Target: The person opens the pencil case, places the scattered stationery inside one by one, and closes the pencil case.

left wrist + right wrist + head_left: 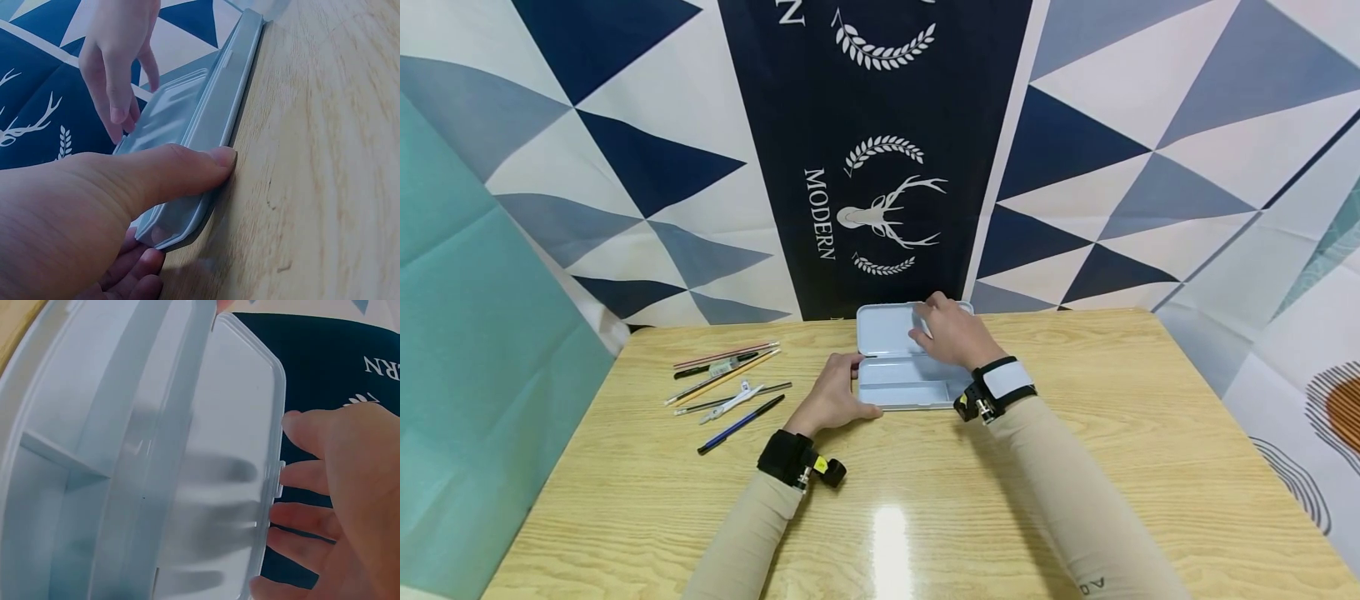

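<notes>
Gripping case with left hand, seemingly to steady it, we have right hand, fingers loosely extended, at raised lid's edge.

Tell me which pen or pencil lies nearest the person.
The blue pen: the others all lie farther back on the table, and none has its blue barrel.

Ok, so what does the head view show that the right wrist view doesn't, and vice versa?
Only the head view shows the blue pen, the yellow pencil and the deer print. Only the right wrist view clearly shows the small tab on the edge of the lid. Both show the pale blue case lying open, its divider, and the right hand at the lid.
</notes>
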Motion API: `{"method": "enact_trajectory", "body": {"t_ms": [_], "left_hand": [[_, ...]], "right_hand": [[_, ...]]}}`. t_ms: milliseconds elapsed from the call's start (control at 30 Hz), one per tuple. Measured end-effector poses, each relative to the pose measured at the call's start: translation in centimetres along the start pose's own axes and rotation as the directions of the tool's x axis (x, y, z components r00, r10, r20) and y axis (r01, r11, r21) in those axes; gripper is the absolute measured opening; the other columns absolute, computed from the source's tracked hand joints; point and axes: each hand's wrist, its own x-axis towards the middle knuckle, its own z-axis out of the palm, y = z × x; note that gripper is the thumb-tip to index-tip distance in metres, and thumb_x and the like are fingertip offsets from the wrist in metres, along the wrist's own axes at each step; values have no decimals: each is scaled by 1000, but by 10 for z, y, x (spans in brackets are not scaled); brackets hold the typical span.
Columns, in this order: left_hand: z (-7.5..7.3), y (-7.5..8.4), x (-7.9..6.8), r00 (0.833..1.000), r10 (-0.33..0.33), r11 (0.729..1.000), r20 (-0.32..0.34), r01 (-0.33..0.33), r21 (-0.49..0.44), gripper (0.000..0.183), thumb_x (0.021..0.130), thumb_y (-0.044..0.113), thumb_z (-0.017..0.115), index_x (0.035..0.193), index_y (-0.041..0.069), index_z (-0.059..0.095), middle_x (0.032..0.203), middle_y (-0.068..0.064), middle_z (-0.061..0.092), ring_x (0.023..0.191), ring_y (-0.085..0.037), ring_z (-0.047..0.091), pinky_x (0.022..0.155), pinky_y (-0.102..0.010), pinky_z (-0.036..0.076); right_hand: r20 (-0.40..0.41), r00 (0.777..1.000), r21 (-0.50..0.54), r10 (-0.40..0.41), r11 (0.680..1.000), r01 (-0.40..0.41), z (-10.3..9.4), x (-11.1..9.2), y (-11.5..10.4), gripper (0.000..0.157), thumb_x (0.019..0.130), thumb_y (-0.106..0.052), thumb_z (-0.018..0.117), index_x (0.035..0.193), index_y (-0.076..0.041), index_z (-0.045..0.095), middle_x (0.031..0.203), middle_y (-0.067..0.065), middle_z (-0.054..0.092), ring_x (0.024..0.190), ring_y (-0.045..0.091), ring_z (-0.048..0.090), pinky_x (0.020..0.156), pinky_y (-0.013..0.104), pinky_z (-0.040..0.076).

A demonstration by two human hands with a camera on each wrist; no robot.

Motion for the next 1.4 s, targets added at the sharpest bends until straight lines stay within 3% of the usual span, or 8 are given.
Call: {"method": "enact_trajectory", "body": {"t_ms": [200,300,600,933,1167,1400], "left_hand": [[1,0,1,1000,-5,1000,-3,5,16,96,83,16,100,163,-4,49,154,-23,53,140,-37,58,121,-53,54],[1,0,0,1000,-11,1000,-3,11,21,96,84,16,100,163,-3,50,153,-22,53,140,-37,58,121,-53,54],[0,2,-1,1000,-14,1000,-4,14,17,96,84,16,100,163,-2,50,152,-22,54,140,-36,57,121,-53,54],[0,0,-1,1000,-10,1000,-4,10,17,97,84,17,99,164,-3,48,153,-23,55,139,-36,56,120,-52,53],[1,-1,0,1000,-10,1000,-3,10,28,98,84,18,100,164,-4,48,151,-23,54,137,-36,58,119,-52,54],[1,-2,1,1000,5,1000,-5,-5,27,98,83,17,100,164,-3,49,150,-24,54,136,-37,59,119,-52,54]], "right_hand": [[59,998,-29,-7,1000,8,40,21,33,64,115,-60,53,162,-18,63,167,18,53,148,34,61,103,71,62],[99,995,17,1,1000,-3,42,20,35,65,115,-62,52,164,-19,61,174,20,44,157,39,52,107,74,59],[80,997,17,-18,1000,16,19,1,13,62,117,-58,47,162,-17,63,173,25,45,156,42,53,107,75,58],[32,999,38,-21,999,20,-4,-17,-7,52,117,-42,57,159,-13,65,174,27,44,156,46,54,123,71,50],[-7,998,33,-58,998,58,-10,-24,-3,53,116,-39,59,161,-11,63,181,31,35,172,53,29,134,72,36],[2,1000,41,-21,999,21,-21,-34,9,54,117,-38,60,164,-13,59,184,30,28,174,54,21,134,77,31]]}}
